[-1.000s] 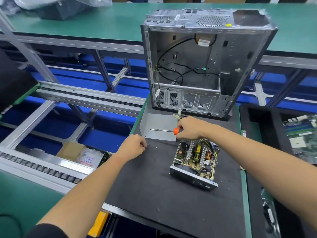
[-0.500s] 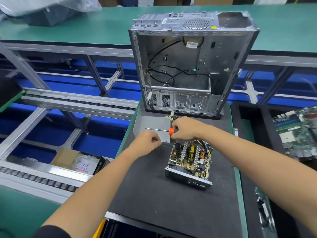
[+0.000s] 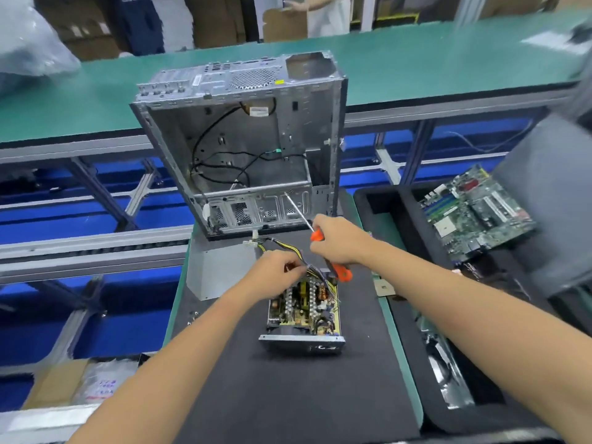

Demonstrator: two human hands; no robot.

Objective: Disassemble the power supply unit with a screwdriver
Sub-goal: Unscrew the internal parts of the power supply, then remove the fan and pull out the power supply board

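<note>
Green conveyor belting ran behind the workstation, and in front of it a black foam mat (image 3: 288, 395) covered the tabletop where the work lay. An empty metal computer case (image 3: 243, 149) stood on its side at the far edge of the mat, and a flat metal cover (image 3: 214, 270) rested just before it. Near the middle of the mat sat the power supply (image 3: 304, 315), its lid off and its circuit board and coils bare. Its steel shell looked stiff and fairly heavy, with thin edges that could cut, so the low side walls or the front plate seemed the safest places to grip it. The board inside looked fragile, and pressing on its parts seemed risky. A bundle of wires (image 3: 288, 246) ran from the far end of the unit toward the case; it looked soft and would likely snag or tug at its solder points if pulled hard. The left hand (image 3: 275, 274) pinched these wires where they met the unit. The right hand (image 3: 339, 241) was wrapped round the orange handle of a screwdriver (image 3: 315, 235), the shaft pointing up and away toward the case. A motherboard (image 3: 474, 213) lay in a black tray (image 3: 384, 203) to the right.
</note>
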